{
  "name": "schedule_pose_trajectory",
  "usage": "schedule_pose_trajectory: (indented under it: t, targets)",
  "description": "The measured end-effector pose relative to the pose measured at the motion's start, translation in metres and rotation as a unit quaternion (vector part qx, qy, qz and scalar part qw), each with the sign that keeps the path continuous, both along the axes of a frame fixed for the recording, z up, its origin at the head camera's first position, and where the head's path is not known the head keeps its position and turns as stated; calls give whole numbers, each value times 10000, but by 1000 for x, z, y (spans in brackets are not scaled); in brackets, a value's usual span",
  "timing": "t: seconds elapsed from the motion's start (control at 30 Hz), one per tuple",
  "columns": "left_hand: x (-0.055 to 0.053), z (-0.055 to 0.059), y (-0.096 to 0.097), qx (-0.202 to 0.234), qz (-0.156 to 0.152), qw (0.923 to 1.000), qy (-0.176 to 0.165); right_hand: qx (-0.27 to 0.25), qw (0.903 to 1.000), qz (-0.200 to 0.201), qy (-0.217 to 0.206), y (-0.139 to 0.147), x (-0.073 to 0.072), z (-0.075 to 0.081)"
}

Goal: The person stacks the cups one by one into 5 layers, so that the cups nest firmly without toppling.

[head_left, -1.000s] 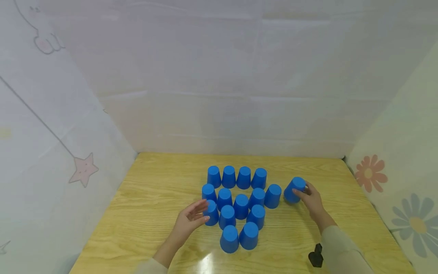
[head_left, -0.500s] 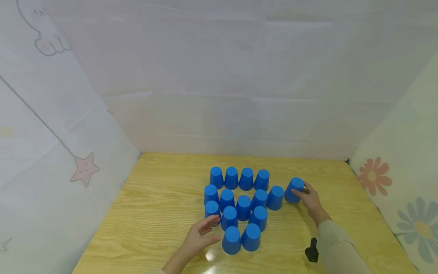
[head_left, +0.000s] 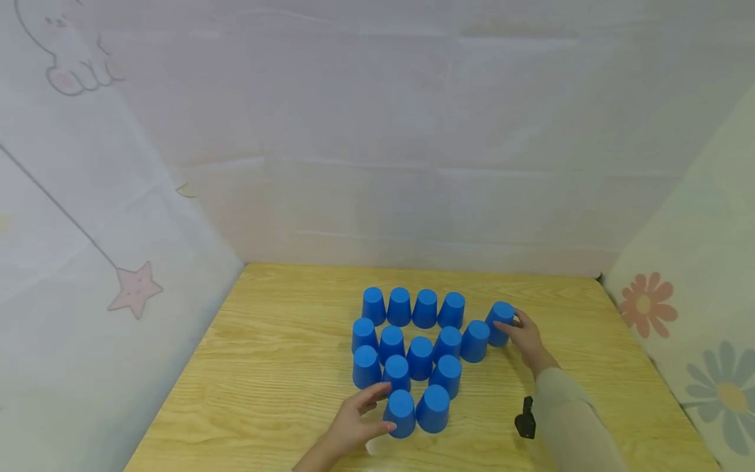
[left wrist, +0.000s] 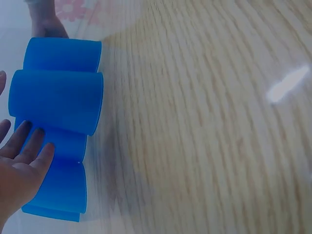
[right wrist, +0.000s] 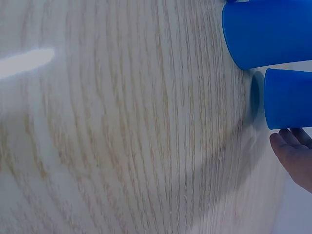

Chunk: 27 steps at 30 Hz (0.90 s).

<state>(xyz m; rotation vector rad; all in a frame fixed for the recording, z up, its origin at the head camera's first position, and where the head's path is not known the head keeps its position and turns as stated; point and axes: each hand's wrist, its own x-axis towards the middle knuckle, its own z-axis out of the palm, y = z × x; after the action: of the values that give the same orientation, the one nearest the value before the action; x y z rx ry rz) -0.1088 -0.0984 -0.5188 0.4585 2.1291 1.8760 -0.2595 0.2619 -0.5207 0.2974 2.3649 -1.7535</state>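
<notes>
Blue cups stand upside down in rows on the wooden table (head_left: 265, 367). My right hand (head_left: 527, 338) grips a blue cup (head_left: 499, 321) at the right end of the group, beside another cup (head_left: 474, 342). In the right wrist view this held cup (right wrist: 290, 99) seems slightly off the table, a dark reflection beneath it. My left hand (head_left: 357, 423) is at the left of the nearest cup (head_left: 400, 414), fingers spread and loosely bent around its side. The left wrist view has the left hand's fingers (left wrist: 30, 146) extended before the cups; whether they touch one cannot be told.
A back row of cups (head_left: 398, 307) stands farthest away. Another front cup (head_left: 433, 409) is right of the nearest one. A small black object (head_left: 525, 419) lies by the right sleeve (head_left: 572, 413). Patterned sheets (head_left: 413, 131) hang behind and at both sides.
My right hand has brought its cup leftward, close to the end cup of the group. The left hand has moved nearer and to the right, from a left-side cup to the nearest one.
</notes>
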Motion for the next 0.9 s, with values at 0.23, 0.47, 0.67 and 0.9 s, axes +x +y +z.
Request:
schedule_pose_trajectory:
  t: [0.23, 0.47, 0.67, 0.9]
  targets:
    - [-1, -7, 5, -160, -6, 9998, -104, -100, 9999, 24, 8, -7, -4, 2]
    - [-1, -11, 14, -86, 13, 9999, 94, -138, 9999, -51, -79, -16, -11, 3]
    - [1, -6, 22, -225, 261, 9994, 94, -297, 9994, -128, -123, -18, -17, -2]
    - [2, -18, 25, -384, 488, 9979, 161, -418, 9987, -140, -275, -22, -23, -4]
